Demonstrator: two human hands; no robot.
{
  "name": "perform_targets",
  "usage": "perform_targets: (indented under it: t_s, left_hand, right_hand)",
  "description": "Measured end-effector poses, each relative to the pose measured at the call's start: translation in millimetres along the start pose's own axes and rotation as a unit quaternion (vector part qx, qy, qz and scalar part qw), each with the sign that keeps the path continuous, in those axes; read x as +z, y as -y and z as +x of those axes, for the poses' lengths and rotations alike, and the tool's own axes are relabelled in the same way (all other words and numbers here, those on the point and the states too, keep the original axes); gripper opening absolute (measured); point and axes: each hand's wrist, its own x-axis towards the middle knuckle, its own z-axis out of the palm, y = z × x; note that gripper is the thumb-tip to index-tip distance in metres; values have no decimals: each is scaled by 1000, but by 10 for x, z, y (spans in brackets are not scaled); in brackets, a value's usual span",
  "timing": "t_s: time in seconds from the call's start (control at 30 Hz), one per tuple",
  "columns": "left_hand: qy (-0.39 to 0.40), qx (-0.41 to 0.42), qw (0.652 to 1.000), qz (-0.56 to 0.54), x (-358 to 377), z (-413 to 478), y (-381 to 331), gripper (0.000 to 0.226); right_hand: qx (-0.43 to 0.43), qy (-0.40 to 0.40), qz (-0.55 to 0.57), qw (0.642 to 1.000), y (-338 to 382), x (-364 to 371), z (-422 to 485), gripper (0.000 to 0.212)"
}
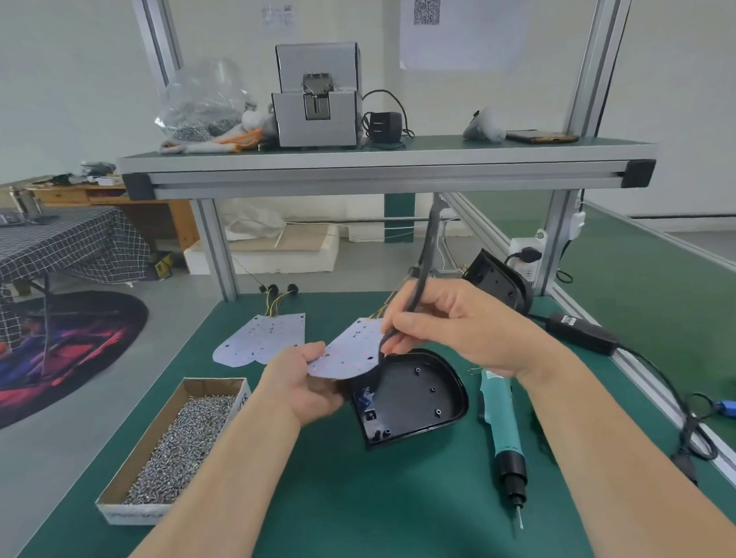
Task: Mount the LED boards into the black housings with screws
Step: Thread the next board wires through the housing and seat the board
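Note:
A black housing (418, 397) lies open side up on the green mat. My left hand (307, 382) pinches the near edge of a white LED board (352, 349) and holds it tilted over the housing's left rim. My right hand (456, 321) grips a black cable (421, 285) that runs up from the board's far side. More LED boards (261, 338) with yellow wires lie flat further back on the left. A second black housing (499, 283) stands at the back right.
A cardboard box of screws (177, 443) sits at the left front. A teal electric screwdriver (503, 433) lies right of the housing, tip toward me. A black power adapter (581, 332) and cords run along the right edge. The shelf (386, 164) above carries a screw feeder (316, 95).

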Motion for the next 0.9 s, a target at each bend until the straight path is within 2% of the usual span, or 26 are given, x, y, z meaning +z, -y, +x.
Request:
perform_targets:
  t_s: [0.17,0.23,0.3,0.4,0.5,0.57,0.63,0.7,0.8,0.9]
  left_hand:
    - [-18,-27,999,-24,-153,96,138,29]
    - [-20,-37,998,-36,-170,117,203,31]
    - [-22,-43,998,-51,-193,136,233,31]
    - [-14,-49,995,-83,-223,158,224,32]
    - [4,-33,994,-100,-195,137,206,35]
    - [11,-30,994,-105,-158,122,198,36]
    - [20,-34,993,-110,-114,111,199,37]
    - [38,-34,993,-107,-62,89,199,39]
    - [55,-28,993,-98,-26,78,194,39]
    - [67,-10,991,-112,-31,83,191,34]
  right_hand:
    - [37,-124,50,990,-204,-10,16,8]
    - [43,-143,69,986,-356,81,9,8]
    - [40,-132,92,986,-471,107,-37,12]
    - [47,-60,106,991,-517,15,-158,18]
    - [92,-9,7,996,-581,-35,-249,11]
    - [105,-35,-118,987,-682,1,-255,10]
    - [82,-47,-269,958,-812,66,-237,12]
    - [46,-23,-375,926,-916,131,-199,17]
    - [-25,-22,-424,905,-1024,157,-111,18]
    - [22,-74,-413,907,-1023,116,-34,28]
